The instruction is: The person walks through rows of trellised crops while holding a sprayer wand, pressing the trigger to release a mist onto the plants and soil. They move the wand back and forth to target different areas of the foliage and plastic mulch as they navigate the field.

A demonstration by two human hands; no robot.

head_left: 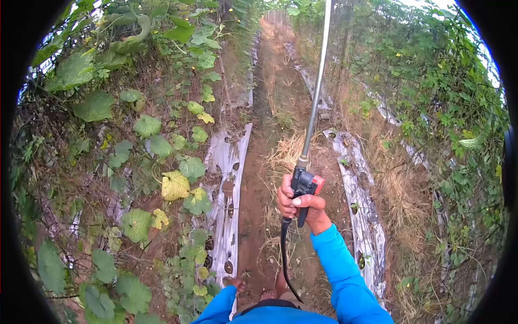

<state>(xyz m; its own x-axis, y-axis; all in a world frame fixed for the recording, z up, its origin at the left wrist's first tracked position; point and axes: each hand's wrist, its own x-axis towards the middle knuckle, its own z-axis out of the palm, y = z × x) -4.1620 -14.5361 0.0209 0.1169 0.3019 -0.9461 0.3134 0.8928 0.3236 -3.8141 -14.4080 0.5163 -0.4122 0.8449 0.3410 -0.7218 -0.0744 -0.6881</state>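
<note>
My right hand (300, 201) is wrapped round the black handle of a spray wand (306, 183), which has a red part on its right side. The wand's long metal tube (317, 92) points up and away from me, past the top edge of the view. A black hose (284, 254) runs from the bottom of the handle down towards my waist. My left hand (235, 283) is low beside my left hip, small and partly seen; what its fingers do is too small to tell.
A dirt path (251, 210) runs ahead between strips of silvery plastic mulch (222, 200) with holes. Leafy vines (97, 108) climb on the left, and more vines (431, 92) on the right. Dry straw (290, 151) lies on the path.
</note>
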